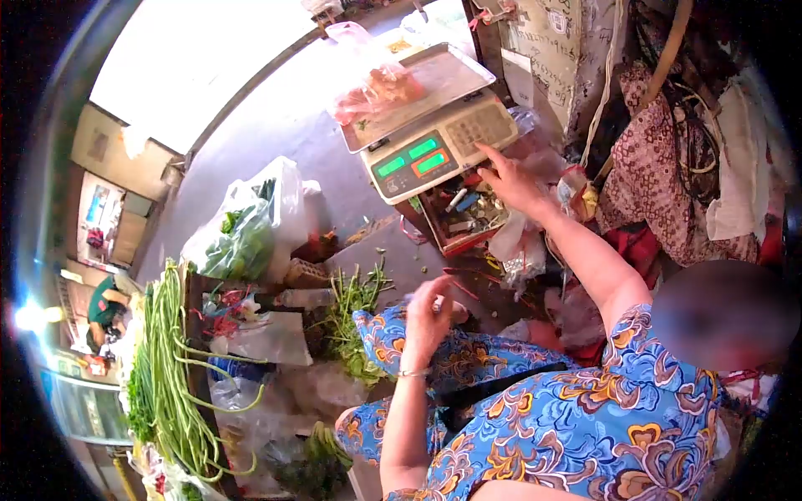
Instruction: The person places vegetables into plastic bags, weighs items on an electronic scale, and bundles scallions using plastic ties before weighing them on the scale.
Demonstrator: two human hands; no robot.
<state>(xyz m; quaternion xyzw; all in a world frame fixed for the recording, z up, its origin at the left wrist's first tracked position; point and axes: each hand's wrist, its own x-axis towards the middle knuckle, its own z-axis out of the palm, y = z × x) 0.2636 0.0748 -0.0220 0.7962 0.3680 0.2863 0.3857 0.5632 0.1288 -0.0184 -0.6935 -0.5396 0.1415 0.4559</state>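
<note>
My right hand (515, 185) reaches to a digital weighing scale (393, 185), its forefinger extended at the keypad (470, 131) and holding nothing. Green digits glow on the scale's display (423, 148). On the metal weighing tray (447, 75) rests a pinkish plastic bag (380, 93) with orange-brown contents. Above my knee, my left hand (428, 316), with a bracelet at the wrist, is curled closed. Something pale shows by its fingers, too unclear to name. A bunch of leafy greens (355, 313) lies left of this hand.
Beneath the scale, an open drawer (464, 221) holds small items. Long green beans (171, 359) hang over the stall's left side, near a clear bag of green vegetables (242, 238). Plastic bags (518, 250) and patterned cloth (643, 167) crowd the right. A person (106, 309) is far left.
</note>
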